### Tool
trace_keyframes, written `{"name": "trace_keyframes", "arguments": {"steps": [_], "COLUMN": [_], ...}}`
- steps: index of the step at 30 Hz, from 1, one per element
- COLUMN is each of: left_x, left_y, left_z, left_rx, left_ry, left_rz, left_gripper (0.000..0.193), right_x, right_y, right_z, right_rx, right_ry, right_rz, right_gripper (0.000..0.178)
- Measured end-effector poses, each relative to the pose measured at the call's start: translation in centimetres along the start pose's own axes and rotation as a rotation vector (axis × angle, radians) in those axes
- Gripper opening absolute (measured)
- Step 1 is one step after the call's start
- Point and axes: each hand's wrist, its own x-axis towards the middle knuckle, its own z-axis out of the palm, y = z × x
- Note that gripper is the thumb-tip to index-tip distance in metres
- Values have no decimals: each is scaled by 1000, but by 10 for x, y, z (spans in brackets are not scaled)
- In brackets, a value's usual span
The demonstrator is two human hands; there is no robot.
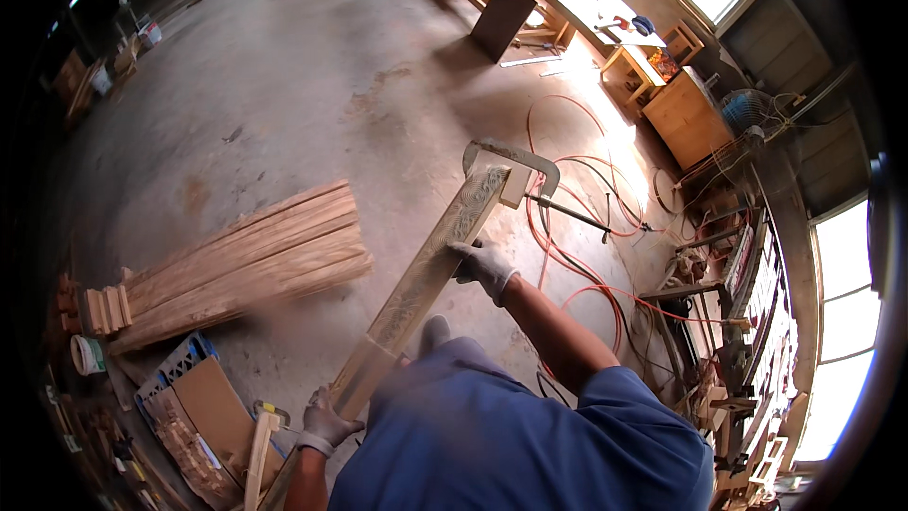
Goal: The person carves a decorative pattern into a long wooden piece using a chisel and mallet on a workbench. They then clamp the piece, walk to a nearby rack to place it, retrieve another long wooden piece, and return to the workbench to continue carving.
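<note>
A long carved wooden beam [423, 276] slants in front of me, its near end by my body and its far end up and to the right. Swirling relief covers much of its face. My gloved right hand [485, 268] grips the beam's right edge past its middle. Down at the near end, my gloved left hand [328, 419] is closed on the beam's side; some fingers are hidden. A metal G-clamp [515, 153] sits around the far end, its screw pointing right. Between the beam and the clamp's screw is a pale wood block [515, 186].
Long brown boards [255, 260] lie stacked on the floor at left. Cardboard [213, 397] and a white bucket [88, 356] stand nearer. Orange hoses [596, 289] loop across the floor at right, beside a cluttered rack [738, 341]. Further off are a workbench [577, 14] and a wooden cabinet [686, 118].
</note>
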Motion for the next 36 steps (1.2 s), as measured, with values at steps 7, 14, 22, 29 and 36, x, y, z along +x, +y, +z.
{"name": "trace_keyframes", "arguments": {"steps": [7, 14, 22, 29, 36], "left_x": [25, 60, 59, 25, -15], "left_y": [26, 68, 128, 158, 119], "left_z": [3, 19, 47, 63, 76], "left_rx": [0, 109, 51, 26, -121], "left_ry": [0, -4, 65, 90, 208], "left_rz": [102, 116, 102, -91, -140], "left_gripper": [96, 87, 83, 89, 91], "right_x": [-7, 12, 38, 69, 99], "right_y": [-13, -26, -39, -45, -34], "right_z": [-32, -90, -147, -143, -91], "right_rx": [45, 64, 120, 36, -30], "right_ry": [54, 86, -36, -192, -333], "right_rz": [-49, -93, -116, -103, -57], "right_gripper": [41, 44, 35, 38, 43]}}
